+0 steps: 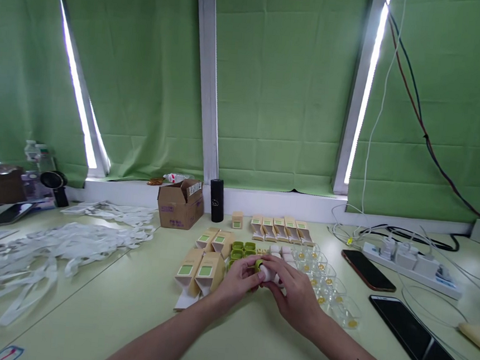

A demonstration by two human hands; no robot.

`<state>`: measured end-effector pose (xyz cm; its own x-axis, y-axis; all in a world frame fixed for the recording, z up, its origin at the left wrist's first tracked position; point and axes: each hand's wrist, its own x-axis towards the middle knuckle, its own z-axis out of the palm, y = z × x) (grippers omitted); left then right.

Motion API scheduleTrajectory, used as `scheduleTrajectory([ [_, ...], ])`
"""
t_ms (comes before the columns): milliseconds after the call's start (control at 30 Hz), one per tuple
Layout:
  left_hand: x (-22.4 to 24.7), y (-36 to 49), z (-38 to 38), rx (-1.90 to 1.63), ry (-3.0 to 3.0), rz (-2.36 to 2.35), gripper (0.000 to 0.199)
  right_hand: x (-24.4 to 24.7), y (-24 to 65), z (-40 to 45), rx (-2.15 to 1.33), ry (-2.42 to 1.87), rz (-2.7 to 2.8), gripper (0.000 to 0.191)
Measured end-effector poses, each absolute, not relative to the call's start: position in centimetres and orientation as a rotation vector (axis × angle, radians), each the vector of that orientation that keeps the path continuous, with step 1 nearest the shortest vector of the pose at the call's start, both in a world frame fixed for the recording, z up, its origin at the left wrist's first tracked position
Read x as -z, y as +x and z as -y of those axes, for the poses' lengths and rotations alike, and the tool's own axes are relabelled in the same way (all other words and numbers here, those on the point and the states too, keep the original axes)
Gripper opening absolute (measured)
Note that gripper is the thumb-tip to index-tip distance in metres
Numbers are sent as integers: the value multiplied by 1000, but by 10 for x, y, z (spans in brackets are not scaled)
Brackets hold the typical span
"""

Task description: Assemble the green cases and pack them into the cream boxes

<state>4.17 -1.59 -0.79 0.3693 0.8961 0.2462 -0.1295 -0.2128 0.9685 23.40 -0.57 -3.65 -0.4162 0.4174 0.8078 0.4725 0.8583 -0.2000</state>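
Observation:
Above the middle of the table, my left hand point(237, 280) and my right hand point(293, 291) meet with their fingers closed. The left fingers pinch a small green cup point(258, 264). Between both hands is a small white rounded piece point(266, 274), gripped by the right fingers and touching the cup; its exact kind is hard to make out. Behind the hands stand several green square cups point(238, 246) and a few white pieces point(286, 250), partly hidden. Open cardboard boxes point(209, 270) with green labels lie left of my left hand. Clear plastic cups point(327, 281) with gold spots stand in rows at right.
More small boxes point(278, 230) line the back beside a black cylinder point(217, 200) and a brown carton point(180, 203). White strips point(104, 241) spread over the left. On the right lie a phone point(367, 269), a tablet point(423, 341) and a power strip point(411, 268) with loose cables.

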Motion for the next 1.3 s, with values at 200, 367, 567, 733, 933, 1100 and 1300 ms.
scheduleTrajectory([
  [200, 8, 44, 19, -1129, 1472, -733, 69, 39, 233, 5, 203, -594, 2046, 40],
  [367, 13, 45, 18, -1155, 1419, -763, 74, 39, 232, 5, 239, -603, 2026, 40],
  [567, 14, 45, 19, -1210, 1398, -757, 86, 44, 233, 0, 220, -628, 1968, 37],
  [733, 16, 49, 22, -1208, 1427, -691, 79, 44, 231, 1, 230, -609, 1964, 38],
  [933, 17, 49, 25, -1209, 1472, -652, 71, 38, 230, 6, 313, -580, 1953, 35],
  [1100, 18, 48, 25, -1242, 1556, -713, 68, 34, 230, 8, 443, -575, 1970, 34],
  [1300, 12, 54, 27, -1340, 1536, -783, 57, 32, 229, 8, 560, -553, 1966, 36],
])
